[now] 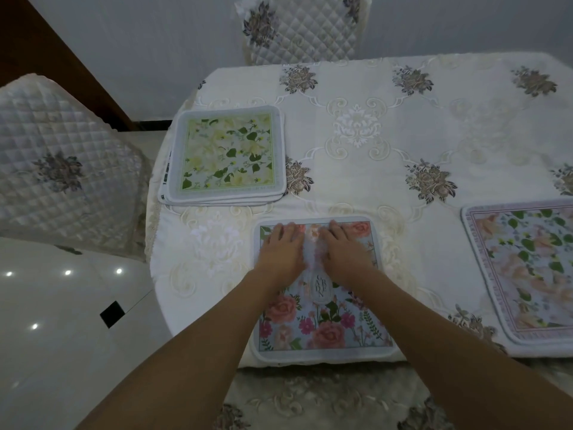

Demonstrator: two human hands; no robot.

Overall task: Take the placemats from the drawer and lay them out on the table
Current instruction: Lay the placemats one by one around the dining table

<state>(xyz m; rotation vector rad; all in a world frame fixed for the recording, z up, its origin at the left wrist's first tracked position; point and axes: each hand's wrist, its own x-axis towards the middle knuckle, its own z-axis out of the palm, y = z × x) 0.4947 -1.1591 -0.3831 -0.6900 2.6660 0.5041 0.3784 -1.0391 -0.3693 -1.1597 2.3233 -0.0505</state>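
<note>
A placemat with pink roses on pale blue [322,327] lies flat at the table's near edge. My left hand [280,251] and my right hand [345,249] both press on its far half, side by side with fingers straight and flat. A stack of several placemats [226,153], the top one printed with green and yellow flowers, sits at the table's left end. Another placemat with peach flowers and green leaves [527,274] lies flat at the right, cut off by the frame edge.
The table wears a cream embroidered cloth [403,125] that hangs over the near edge. A quilted covered chair [59,169] stands at the left and another [297,26] at the far side. Glossy white floor tiles [62,321] lie to the lower left.
</note>
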